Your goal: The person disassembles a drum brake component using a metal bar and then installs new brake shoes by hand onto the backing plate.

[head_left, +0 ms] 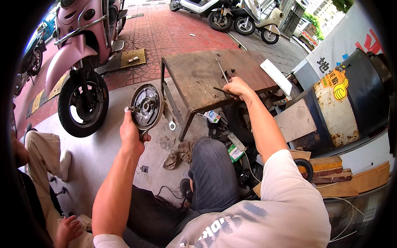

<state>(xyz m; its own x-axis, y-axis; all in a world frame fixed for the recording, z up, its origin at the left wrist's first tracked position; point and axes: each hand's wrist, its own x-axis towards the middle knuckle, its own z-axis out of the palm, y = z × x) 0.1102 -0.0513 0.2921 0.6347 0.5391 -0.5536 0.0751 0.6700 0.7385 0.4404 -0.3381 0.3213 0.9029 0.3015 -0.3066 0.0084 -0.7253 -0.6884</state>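
Observation:
My left hand is closed round the edge of a scooter's drum brake plate, lifted above the floor with its inner side and central hole in view. Over the right part of a low brown metal table, my right hand grips a dark, slim tool; its kind cannot be made out. A long wrench lies on the tabletop just beyond that hand, and a thinner spanner rests to its left. The ring end of another wrench shows beside the brake plate.
A pink scooter stands at the far left. Another person's hand is at the lower left. A brown rag lies near my knee. A tyre, wooden boards and a dark rusty drum crowd the right side.

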